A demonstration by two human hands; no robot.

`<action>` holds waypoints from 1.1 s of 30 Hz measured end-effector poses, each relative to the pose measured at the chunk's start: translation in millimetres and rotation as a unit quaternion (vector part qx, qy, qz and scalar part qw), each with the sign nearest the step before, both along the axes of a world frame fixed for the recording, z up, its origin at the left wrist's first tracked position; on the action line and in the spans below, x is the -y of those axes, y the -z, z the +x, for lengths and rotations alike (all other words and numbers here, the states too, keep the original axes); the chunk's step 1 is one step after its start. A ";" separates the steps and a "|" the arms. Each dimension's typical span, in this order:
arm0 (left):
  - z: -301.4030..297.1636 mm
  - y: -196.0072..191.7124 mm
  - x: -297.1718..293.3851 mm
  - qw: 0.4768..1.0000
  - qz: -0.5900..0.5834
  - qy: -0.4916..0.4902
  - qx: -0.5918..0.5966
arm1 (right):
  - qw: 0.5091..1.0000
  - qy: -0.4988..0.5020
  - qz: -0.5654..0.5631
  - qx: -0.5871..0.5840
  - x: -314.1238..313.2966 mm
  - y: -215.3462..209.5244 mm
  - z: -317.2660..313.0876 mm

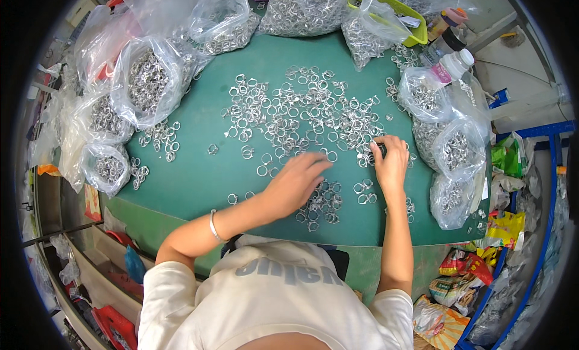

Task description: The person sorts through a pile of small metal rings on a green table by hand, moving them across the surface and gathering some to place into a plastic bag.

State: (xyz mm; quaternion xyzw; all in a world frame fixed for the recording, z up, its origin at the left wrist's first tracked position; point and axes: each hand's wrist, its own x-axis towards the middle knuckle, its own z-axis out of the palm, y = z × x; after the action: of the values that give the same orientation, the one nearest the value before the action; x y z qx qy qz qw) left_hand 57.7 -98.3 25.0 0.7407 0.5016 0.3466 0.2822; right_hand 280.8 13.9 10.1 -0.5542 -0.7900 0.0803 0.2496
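Silver-coloured metal rings [304, 105] lie spread in a loose heap over the middle of the green table. My left hand [295, 184] is over the heap's near edge, its fingers smeared by motion, so what they hold cannot be seen. Just below that hand sits a smaller cluster of rings [322, 205], close to my body. At the heap's right edge, my right hand [392, 160] has its fingers curled toward the thumb among the rings there; whatever is pinched between them is too small to make out. A small group of rings [365, 192] lies left of my right wrist.
Open clear plastic bags full of rings line the table's left [145, 81], far [301, 12] and right [455, 148] sides. A yellow-green basket [419, 33] and a white bottle [455, 65] stand at the far right. Blue shelving [534, 229] holds packages beside the green table [187, 187].
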 end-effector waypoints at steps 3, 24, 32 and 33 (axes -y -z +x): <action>10.8 -0.9 -32.2 0.999 0.026 -0.011 -0.030 | 0.986 0.015 -0.107 -0.126 -12.8 4.9 7.8; 28.1 15.9 -111.1 0.921 -0.228 -0.067 0.309 | 0.990 -0.091 -0.073 -0.081 -4.9 -8.0 33.7; 19.7 6.8 -18.7 0.996 -0.037 0.071 -0.026 | 0.996 -0.058 -0.036 -0.057 -3.8 -25.4 20.4; 20.6 11.1 -9.9 0.995 -0.024 0.066 -0.064 | 0.991 -0.079 -0.069 -0.088 1.7 -31.6 17.0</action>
State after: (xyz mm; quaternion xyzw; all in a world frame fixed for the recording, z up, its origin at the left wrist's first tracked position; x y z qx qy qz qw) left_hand 78.3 -88.5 13.9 0.7861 0.4766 0.2667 0.2895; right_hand 297.7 12.2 41.7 -0.4967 -0.7990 0.2023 0.2719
